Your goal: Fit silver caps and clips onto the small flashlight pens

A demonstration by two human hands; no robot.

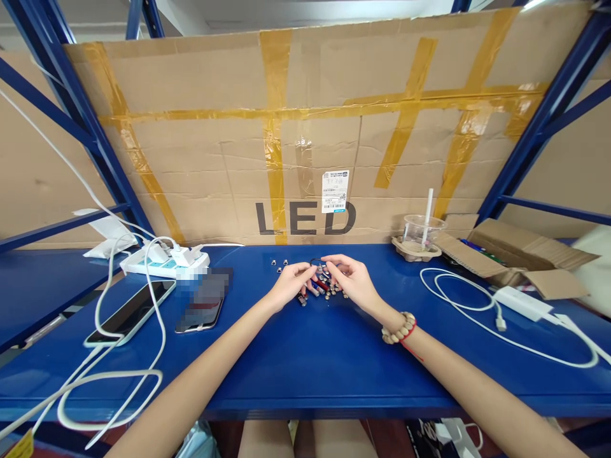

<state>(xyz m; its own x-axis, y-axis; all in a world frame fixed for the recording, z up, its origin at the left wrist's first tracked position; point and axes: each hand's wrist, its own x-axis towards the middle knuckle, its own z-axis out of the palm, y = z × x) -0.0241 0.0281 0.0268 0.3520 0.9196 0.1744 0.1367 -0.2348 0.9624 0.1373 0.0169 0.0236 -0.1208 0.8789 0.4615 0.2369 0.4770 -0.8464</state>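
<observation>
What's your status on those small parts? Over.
Left hand, right hand at cluster of small parts; grip unclear. Thin dark loop between hands. Nearer phone off left, clear of both.

Bare hands (353, 283) at small cylindrical parts (319, 290), blue tabletop (305, 369), two phones (131, 313) at left, taped cardboard (214, 172) behind

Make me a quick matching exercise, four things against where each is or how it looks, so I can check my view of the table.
Things:
1. Small pieces
2. Bracelet
3. Plastic cup
4. Power strip

Places and states:
A. White, with plugs in it
B. Mostly clustered on the blue table, by the left hand and right hand
C. Clear, with a straw sticking up
D. Worn around the right wrist

Pairs: 1-B, 2-D, 3-C, 4-A
</observation>
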